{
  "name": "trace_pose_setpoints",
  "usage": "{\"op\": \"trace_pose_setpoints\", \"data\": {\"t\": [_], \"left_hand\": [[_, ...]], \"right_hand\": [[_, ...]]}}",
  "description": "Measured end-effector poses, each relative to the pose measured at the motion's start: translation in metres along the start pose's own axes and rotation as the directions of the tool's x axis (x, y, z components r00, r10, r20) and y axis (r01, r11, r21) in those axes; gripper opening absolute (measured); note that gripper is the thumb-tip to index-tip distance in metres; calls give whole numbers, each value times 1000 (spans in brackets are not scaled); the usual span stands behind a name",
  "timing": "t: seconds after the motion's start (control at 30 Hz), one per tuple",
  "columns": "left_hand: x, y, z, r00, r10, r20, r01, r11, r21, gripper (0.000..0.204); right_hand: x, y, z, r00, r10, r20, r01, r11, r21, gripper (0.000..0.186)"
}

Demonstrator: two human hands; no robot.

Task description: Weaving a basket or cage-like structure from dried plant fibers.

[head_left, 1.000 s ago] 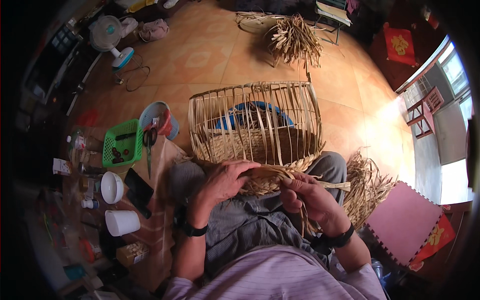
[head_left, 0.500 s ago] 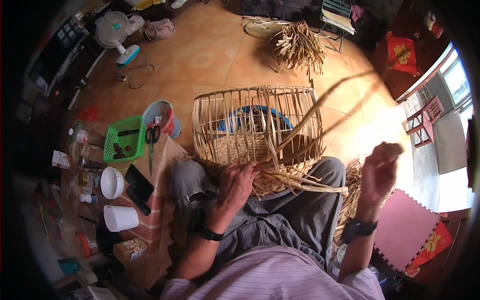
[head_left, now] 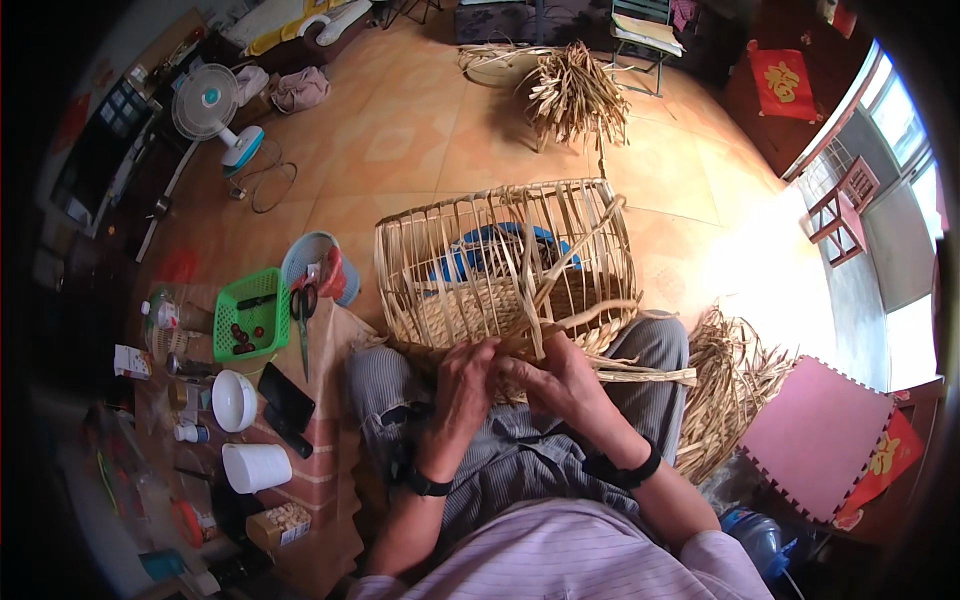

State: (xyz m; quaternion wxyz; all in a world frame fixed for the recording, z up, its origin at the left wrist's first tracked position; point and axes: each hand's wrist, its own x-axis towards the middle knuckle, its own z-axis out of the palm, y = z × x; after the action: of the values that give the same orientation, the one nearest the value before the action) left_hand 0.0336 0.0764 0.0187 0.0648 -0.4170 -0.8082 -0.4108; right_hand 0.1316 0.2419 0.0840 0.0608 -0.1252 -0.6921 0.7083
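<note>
Directly ahead of the left hand (head_left: 463,385) and right hand (head_left: 568,383), the open-slatted basket (head_left: 468,308) lies with its long axis running left to right, near edge at the fingers. Both hands are drawn together at that edge, the fingers bent in close; what each one pinches is hidden and cannot be told. From beside the right hand, the nearer of the two, a loose plant strip (head_left: 560,275) slants forward and rightward across the basket's uprights.
</note>
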Motion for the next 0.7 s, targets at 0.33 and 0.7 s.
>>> {"op": "trace_pose_setpoints", "data": {"t": [0.33,0.7], "left_hand": [[14,40,6,935,-295,194,244,937,251,70],[13,53,22,938,-276,212,132,846,516,85]], "right_hand": [[81,0,-36,999,-9,-40,15,988,154,32],[86,0,-31,908,-332,257,420,707,-570,12]]}}
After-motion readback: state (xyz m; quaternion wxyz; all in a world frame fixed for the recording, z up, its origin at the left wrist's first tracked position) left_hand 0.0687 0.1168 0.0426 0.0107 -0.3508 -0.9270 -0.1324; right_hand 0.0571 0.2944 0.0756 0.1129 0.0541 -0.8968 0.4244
